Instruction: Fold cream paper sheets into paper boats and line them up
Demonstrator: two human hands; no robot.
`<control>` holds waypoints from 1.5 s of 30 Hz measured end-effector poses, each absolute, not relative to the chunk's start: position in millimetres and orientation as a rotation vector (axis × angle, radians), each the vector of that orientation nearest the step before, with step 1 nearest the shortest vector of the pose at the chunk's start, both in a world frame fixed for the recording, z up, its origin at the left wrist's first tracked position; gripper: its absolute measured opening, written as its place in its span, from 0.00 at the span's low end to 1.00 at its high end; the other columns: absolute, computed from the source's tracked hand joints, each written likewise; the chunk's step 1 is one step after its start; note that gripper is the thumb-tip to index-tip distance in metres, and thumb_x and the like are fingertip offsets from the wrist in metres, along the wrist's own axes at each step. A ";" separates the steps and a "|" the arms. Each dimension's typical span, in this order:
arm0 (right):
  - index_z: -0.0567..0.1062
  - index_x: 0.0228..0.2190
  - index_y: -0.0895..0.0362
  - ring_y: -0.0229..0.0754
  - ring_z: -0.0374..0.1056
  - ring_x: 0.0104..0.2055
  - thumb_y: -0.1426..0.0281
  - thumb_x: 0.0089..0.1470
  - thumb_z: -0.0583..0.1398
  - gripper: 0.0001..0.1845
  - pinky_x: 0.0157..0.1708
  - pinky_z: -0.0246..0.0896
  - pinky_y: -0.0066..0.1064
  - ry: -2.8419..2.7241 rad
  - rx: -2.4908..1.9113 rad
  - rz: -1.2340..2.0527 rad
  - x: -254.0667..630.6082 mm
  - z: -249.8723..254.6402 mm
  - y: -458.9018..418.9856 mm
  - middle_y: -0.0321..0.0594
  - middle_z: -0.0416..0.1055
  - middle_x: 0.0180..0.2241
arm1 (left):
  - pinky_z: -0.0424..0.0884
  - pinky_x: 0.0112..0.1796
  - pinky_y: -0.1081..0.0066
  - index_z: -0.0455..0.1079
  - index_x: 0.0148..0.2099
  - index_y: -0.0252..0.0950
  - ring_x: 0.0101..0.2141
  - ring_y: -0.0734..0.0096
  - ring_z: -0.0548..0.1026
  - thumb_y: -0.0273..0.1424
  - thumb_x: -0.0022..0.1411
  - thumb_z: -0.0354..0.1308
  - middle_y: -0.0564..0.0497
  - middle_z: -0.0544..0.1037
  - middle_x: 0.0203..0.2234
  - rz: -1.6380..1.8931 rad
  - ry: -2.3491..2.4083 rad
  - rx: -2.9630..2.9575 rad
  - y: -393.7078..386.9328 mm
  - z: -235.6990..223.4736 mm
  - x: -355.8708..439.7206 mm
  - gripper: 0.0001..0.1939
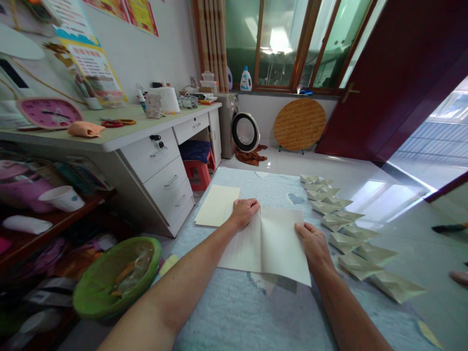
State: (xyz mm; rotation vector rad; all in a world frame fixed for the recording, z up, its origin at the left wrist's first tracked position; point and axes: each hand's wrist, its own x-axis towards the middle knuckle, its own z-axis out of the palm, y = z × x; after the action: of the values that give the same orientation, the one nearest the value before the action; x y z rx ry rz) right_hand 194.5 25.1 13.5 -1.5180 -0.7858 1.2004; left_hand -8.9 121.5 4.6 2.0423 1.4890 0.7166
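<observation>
A pale sheet of paper [281, 239] with a crease down its middle is between my hands, over a table covered in light blue cloth. My left hand [245, 212] has its fingers curled at the sheet's far edge, near the crease. At the right edge, my right hand [313, 243] pinches the paper between thumb and fingers, and that side is lifted a little off the cloth. Just beyond my left forearm lies a stack of pale yellow paper [217, 202]. Several folded paper boats [360, 265] stand in rows along the table's right side.
Left of the table stand a white drawer desk [161, 165] and a green basin [84, 287] holding plastic-wrapped things. A red stool [199, 170] is tucked under the desk. At the back are a washing machine [228, 126] with its door open and a round wooden tabletop [300, 124].
</observation>
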 end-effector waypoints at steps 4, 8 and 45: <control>0.77 0.38 0.60 0.39 0.65 0.16 0.63 0.44 0.60 0.19 0.16 0.58 0.27 -0.765 -1.551 1.177 193.4 20.2 23.3 0.34 0.72 0.18 | 0.58 0.51 0.65 0.72 0.30 0.39 0.38 0.66 0.75 0.36 0.65 0.48 0.55 0.79 0.29 0.708 1.502 2.053 120.5 5.7 -8.6 0.15; 0.79 0.38 0.59 0.41 0.67 0.18 0.63 0.44 0.60 0.19 0.17 0.59 0.28 -0.761 -1.599 1.145 197.0 23.7 22.7 0.35 0.72 0.18 | 0.59 0.51 0.66 0.73 0.31 0.40 0.38 0.66 0.75 0.36 0.66 0.48 0.55 0.80 0.29 0.701 1.523 2.069 120.2 6.3 -9.2 0.15; 0.73 0.45 0.58 0.44 0.70 0.22 0.70 0.34 0.62 0.31 0.23 0.63 0.31 -1.039 -1.505 1.318 224.9 38.7 21.5 0.40 0.78 0.28 | 0.43 0.65 0.57 0.52 0.69 0.43 0.68 0.62 0.48 0.39 0.69 0.48 0.49 0.53 0.69 0.182 1.167 2.525 15.0 -3.6 -52.8 0.29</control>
State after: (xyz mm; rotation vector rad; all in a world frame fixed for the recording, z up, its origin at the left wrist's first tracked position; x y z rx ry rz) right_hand 224.9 21.5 38.7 -1.5055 -1.0393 1.3180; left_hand -52.8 15.0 -3.6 2.5255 1.1672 0.1823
